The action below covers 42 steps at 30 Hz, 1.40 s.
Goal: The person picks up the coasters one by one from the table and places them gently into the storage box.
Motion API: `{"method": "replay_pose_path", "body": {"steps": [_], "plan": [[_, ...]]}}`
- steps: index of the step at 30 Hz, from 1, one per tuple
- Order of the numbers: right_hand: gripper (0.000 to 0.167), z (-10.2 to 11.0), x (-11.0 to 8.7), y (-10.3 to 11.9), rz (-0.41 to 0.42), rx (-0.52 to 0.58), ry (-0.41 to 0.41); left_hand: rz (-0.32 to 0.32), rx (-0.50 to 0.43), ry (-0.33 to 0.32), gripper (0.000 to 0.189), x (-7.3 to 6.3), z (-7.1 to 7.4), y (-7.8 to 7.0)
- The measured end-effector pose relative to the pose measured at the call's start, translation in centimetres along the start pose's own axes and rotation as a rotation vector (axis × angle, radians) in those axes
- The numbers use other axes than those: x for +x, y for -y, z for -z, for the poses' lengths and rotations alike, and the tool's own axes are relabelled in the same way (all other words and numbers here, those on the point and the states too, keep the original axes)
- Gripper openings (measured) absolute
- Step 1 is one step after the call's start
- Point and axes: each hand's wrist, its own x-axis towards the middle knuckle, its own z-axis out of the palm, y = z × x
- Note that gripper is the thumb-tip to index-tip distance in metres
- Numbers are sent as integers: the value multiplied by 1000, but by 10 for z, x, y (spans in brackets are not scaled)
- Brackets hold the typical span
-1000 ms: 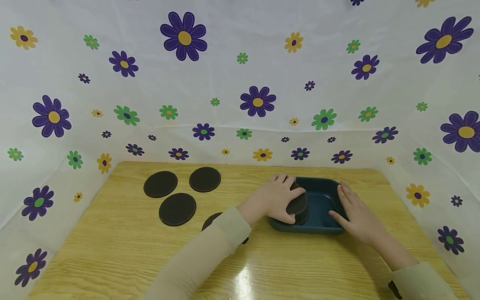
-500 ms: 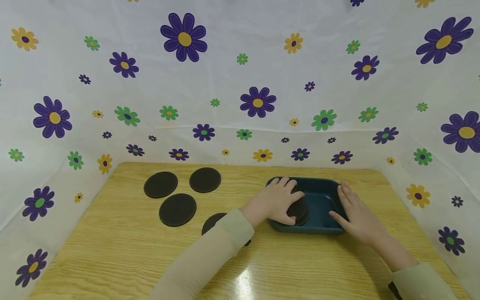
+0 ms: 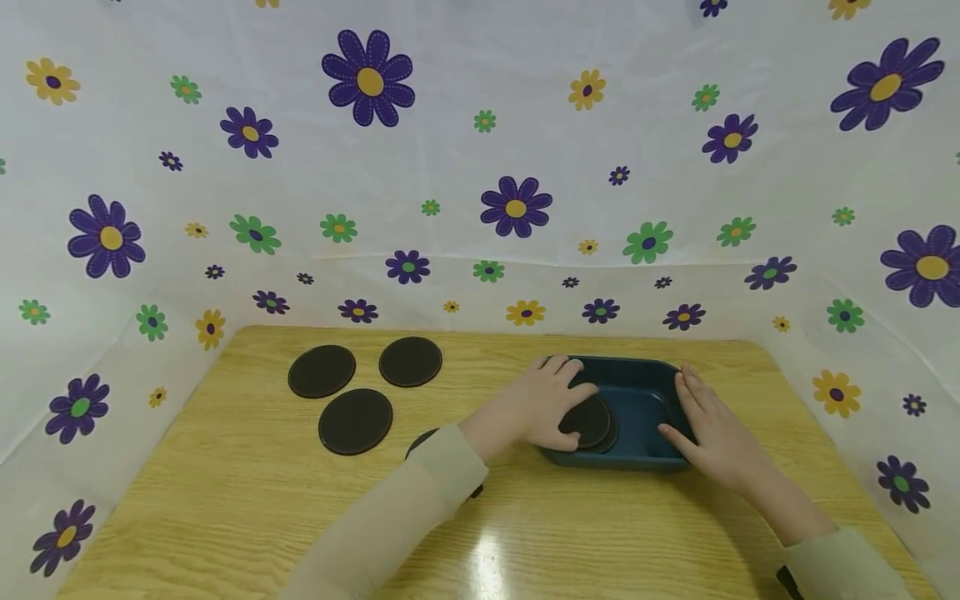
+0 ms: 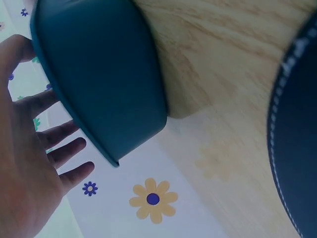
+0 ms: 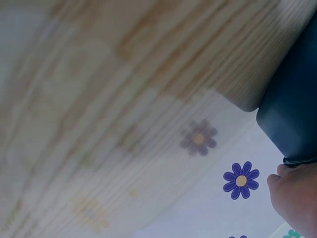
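Observation:
Two overlapping black round coasters [image 3: 587, 422] lie at the left end of a dark teal rectangular bin [image 3: 641, 458]. My left hand [image 3: 543, 404] is over the bin's left end, fingers spread and thumb near the coasters' edge. In the left wrist view, its fingers [image 4: 69, 151] are spread beside the rim of the bin [image 4: 99, 74]. My right hand [image 3: 720, 433] rests on the right end, fingers extended along the rim and thumb over the inside. The right wrist view shows part of that hand [image 5: 297, 193] at the rim of the bin [image 5: 292, 109].
Three black round coasters lie at the table's left: one at back left [image 3: 322, 372], one behind [image 3: 410, 362] and one in front [image 3: 356, 422]. Another coaster [image 3: 421, 442] is mostly under the left sleeve. Flowered white cloth [image 3: 450, 167] surrounds the wooden table [image 3: 247, 517].
My left hand lowered a tilted coaster flat onto another inside the bin, then let go and drew back slightly left. My right hand stayed at the bin's right end.

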Motion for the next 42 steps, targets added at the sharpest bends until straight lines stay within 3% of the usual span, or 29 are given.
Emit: {"method": "replay_pose_path", "body": {"steps": [14, 22, 35, 42], "plan": [[89, -1, -1, -1, 1, 0, 0, 8, -43, -49, 73, -38, 6, 13], [89, 0, -1, 0, 1, 2, -6, 49, -89, -51, 75, -63, 3, 19], [88, 1, -2, 1, -4, 16, -7, 94, -131, -70, 69, -104, -22, 33], [88, 0, -2, 0, 9, 9, -9, 82, -101, -15, 69, -123, -35, 38]]}}
